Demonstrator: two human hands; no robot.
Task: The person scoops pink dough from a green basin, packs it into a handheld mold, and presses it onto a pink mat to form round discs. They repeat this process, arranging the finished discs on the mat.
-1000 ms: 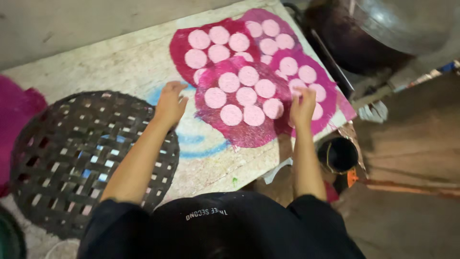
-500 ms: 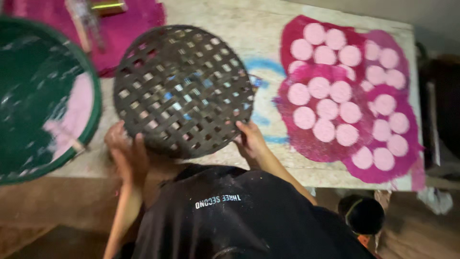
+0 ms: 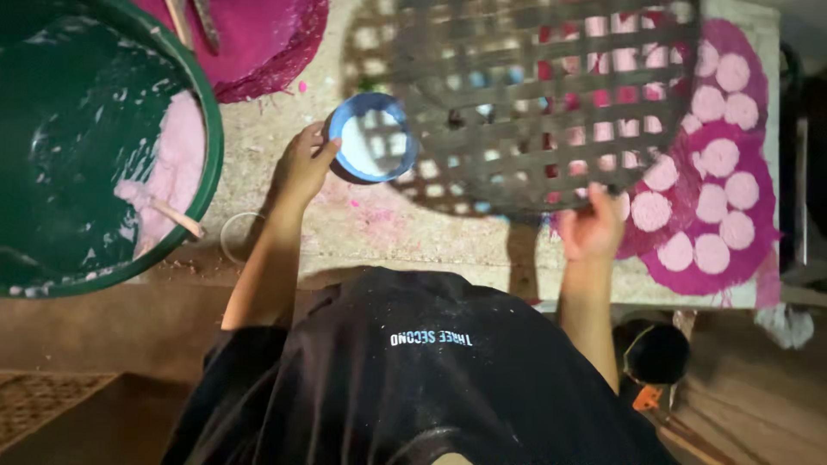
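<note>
My left hand [image 3: 301, 168] grips the rim of a small blue bowl [image 3: 372, 138] with white liquid in it, low over the pale table [image 3: 388, 232]. My right hand [image 3: 594, 228] holds the near edge of a dark round woven lattice tray [image 3: 517, 95], lifted and blurred above the table. Through and beside the tray show magenta cloths [image 3: 758, 250] covered with several pale pink round discs [image 3: 694, 252].
A big green tub [image 3: 207, 138] with pink batter and a wooden stick stands at the left. Another magenta cloth [image 3: 258, 43] lies at the table's far left. A small black container [image 3: 652, 351] sits below the table edge on the right, near brown floor.
The lattice tray has been lifted off the table and swung right over the discs. My left hand let go of the tray and took hold of the blue bowl.
</note>
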